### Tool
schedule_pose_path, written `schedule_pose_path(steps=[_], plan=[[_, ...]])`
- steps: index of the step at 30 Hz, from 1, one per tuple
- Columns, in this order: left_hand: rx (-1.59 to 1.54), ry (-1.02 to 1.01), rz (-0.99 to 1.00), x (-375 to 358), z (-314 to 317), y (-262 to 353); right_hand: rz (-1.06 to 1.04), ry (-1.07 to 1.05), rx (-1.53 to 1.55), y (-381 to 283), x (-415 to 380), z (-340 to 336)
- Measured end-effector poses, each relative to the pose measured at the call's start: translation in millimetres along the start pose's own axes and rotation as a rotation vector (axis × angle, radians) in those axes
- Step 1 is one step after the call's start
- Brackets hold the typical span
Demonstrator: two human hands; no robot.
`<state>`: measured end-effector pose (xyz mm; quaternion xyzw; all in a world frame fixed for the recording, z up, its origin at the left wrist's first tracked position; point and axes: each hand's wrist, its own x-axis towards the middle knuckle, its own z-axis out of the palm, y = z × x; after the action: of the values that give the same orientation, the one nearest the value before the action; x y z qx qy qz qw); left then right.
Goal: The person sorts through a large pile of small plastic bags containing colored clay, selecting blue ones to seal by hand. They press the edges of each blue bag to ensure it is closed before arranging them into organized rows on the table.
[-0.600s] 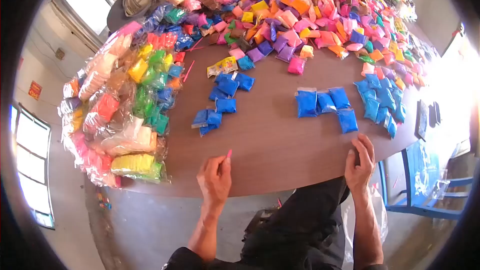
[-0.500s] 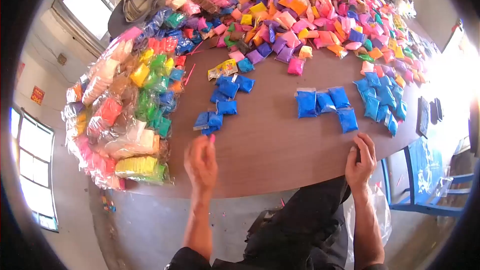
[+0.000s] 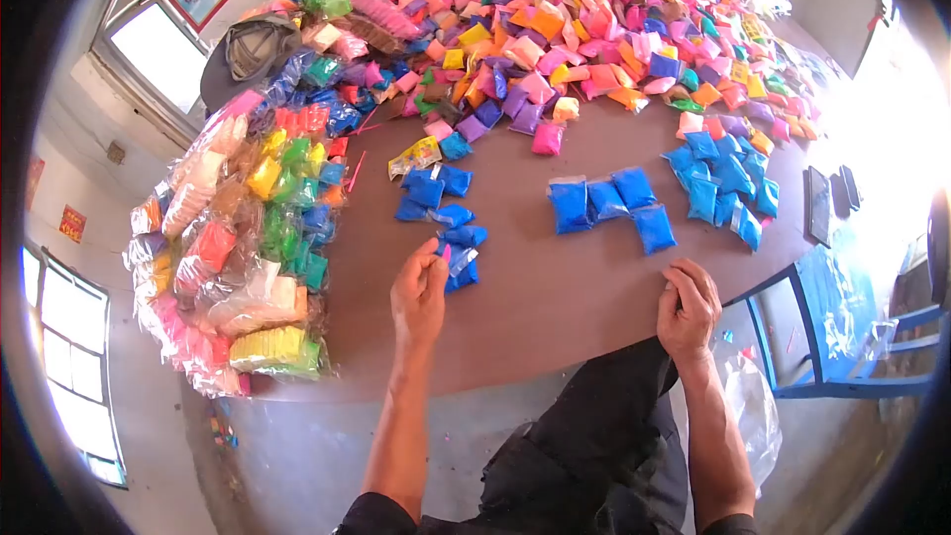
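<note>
My left hand [image 3: 420,292] is closed at the left edge of a few small blue packets [image 3: 463,275], its thumb and fingertips pinched against them. A small pink bit [image 3: 447,254] shows at the thumb tip. Just above lie more blue packets [image 3: 424,190], beside a yellow printed packet [image 3: 414,156]. Near the table's front edge, my right hand [image 3: 688,309] is loosely curled with nothing visible in it. Beyond its fingers sits a group of blue packets [image 3: 606,200], the nearest one [image 3: 654,229] just above the fingertips.
Lighter blue packets [image 3: 731,176] are heaped at the right, near a dark phone-like object [image 3: 817,205]. A large pile of colourful packets [image 3: 555,30] covers the back of the brown table [image 3: 535,307]. Clear bags of packets [image 3: 267,332] line the left side. A blue chair [image 3: 842,317] stands right.
My left hand has shifted right relative to the table, and the nearest blue packets have moved right and bunched up with it. My right hand stays curled near the edge. The view has turned slightly.
</note>
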<state>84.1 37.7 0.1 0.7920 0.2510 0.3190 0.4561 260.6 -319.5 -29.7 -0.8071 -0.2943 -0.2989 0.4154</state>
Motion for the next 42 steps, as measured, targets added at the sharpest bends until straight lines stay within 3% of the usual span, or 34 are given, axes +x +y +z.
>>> schedule_pose_path(steps=[1,4,10,19,24,28,34,42], plan=[[-0.097,-0.016,-0.002,-6.8,-4.8,-2.6,-0.001,0.002,-0.001,1.1,-0.3,-0.7],[0.026,-0.096,-0.074,-27.7,-24.4,-1.5,-0.002,0.007,0.005,-0.8,-0.2,0.9],[0.122,-0.019,0.067,-24.7,-20.3,11.9,-0.008,0.007,-0.001,0.8,-2.8,1.2],[0.497,-0.208,0.507,-81.7,19.0,42.0,0.038,0.023,0.028,0.9,-7.5,-0.3],[0.394,-0.319,0.455,-109.0,10.5,55.2,0.084,0.000,0.115,-25.9,-7.5,-1.3],[0.283,-0.369,0.413,-120.5,10.1,66.3,-0.067,-0.214,0.305,-88.4,-20.2,1.6],[0.234,-0.114,0.097,-117.8,-14.7,59.7,-0.258,-0.470,0.313,-131.3,-26.1,20.0],[0.311,0.082,0.184,-107.9,-23.2,20.6,-0.331,-0.684,0.229,-128.8,-33.2,20.9]])
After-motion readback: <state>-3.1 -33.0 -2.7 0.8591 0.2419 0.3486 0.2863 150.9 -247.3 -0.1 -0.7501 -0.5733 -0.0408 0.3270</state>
